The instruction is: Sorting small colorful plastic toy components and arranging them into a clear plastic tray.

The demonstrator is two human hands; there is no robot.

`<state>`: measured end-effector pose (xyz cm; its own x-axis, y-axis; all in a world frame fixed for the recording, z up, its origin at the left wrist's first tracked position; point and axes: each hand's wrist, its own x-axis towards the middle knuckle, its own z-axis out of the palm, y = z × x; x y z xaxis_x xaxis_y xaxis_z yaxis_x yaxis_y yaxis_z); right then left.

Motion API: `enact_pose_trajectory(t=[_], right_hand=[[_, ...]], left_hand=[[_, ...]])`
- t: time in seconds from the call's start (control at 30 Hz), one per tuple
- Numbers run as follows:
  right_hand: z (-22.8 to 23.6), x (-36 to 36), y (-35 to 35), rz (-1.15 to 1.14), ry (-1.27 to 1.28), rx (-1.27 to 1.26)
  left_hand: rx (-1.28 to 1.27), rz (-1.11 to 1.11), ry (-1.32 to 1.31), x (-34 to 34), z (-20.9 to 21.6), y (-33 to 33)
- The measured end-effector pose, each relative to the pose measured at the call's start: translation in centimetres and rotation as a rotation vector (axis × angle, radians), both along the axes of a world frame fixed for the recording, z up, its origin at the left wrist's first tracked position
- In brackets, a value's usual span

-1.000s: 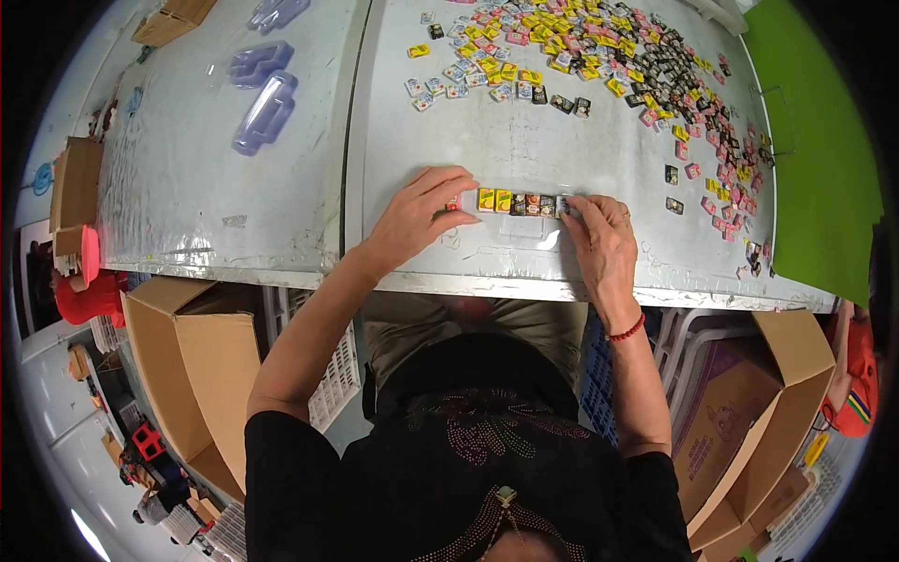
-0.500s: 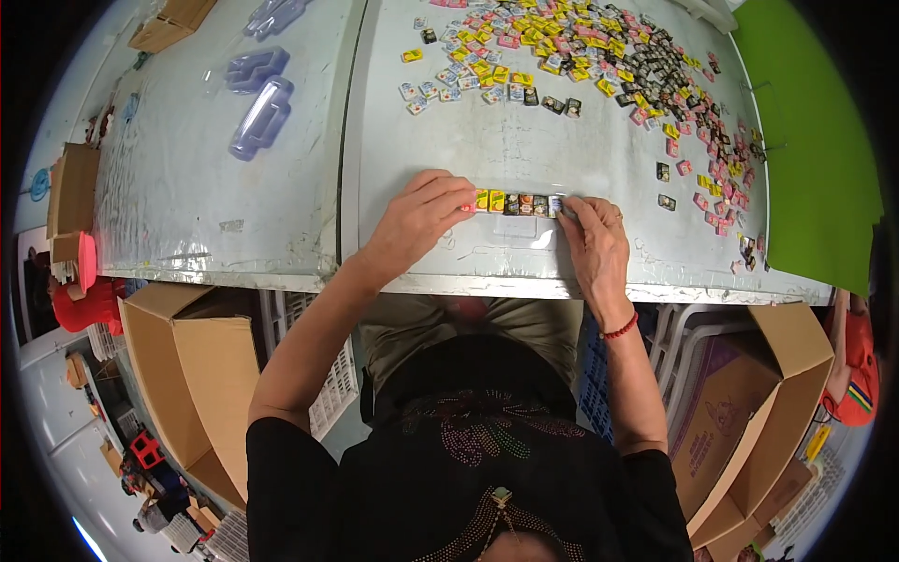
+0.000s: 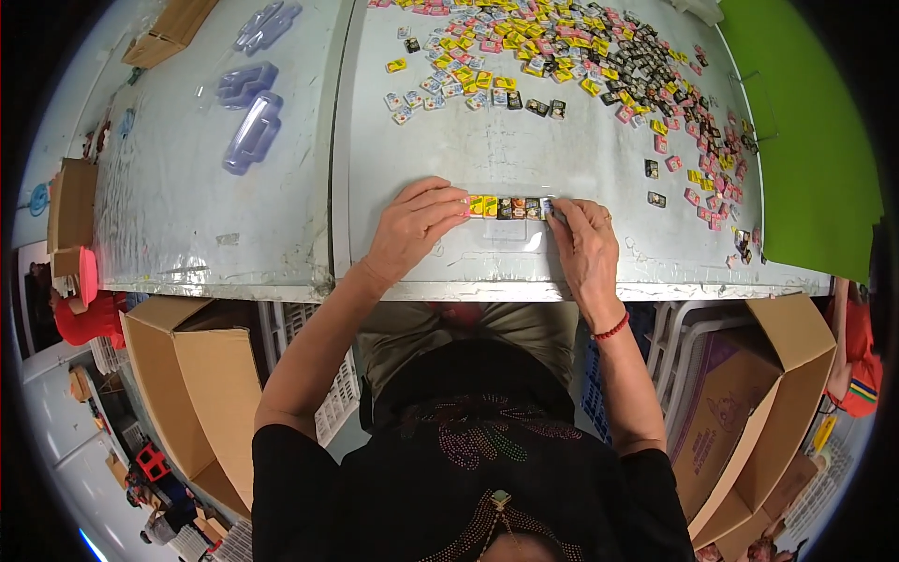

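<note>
On the pale table (image 3: 524,155) lies a scatter of little boxes (image 3: 641,61) (mostly yellow, pink and black). Near the table's front, the left hand (image 3: 412,225) and right hand (image 3: 588,245), fingers narrowed, hold the box row (image 3: 505,208) at opposite ends.

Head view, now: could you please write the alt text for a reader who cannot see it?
A person's left hand and right hand are at opposite ends of a row of small colourful boxes on a pale table. Many similar loose boxes lie scattered beyond, with clear bluish plastic trays farther left.
</note>
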<state>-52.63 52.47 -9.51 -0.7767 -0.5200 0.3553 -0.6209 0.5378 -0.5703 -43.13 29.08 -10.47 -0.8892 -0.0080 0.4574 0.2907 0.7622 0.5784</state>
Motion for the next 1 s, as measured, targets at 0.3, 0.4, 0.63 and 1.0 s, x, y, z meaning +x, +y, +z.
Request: enact_pose_trajectory(t=[0.3,0.4,0.63,1.0], right_hand=[[-0.3,0.7,-0.7,0.075,0.061,0.162],[-2.6,-0.4,2.5,0.053,0.032,0.208],[-1.9,-1.6,2.2,0.194,0.057,0.205],[0.0,-1.1,0.5,0.35,0.16,0.11]], left_hand=[[-0.268,0.052,0.189,1.7,-1.0,-0.6],[-0.144,-0.131,0.192,-0.6,-2.4,0.7],[-0.157,-0.093,0.275,-1.0,-2.9,0.8],[-0.127,-0.172,0.179,-2.1,-4.7,-1.5]])
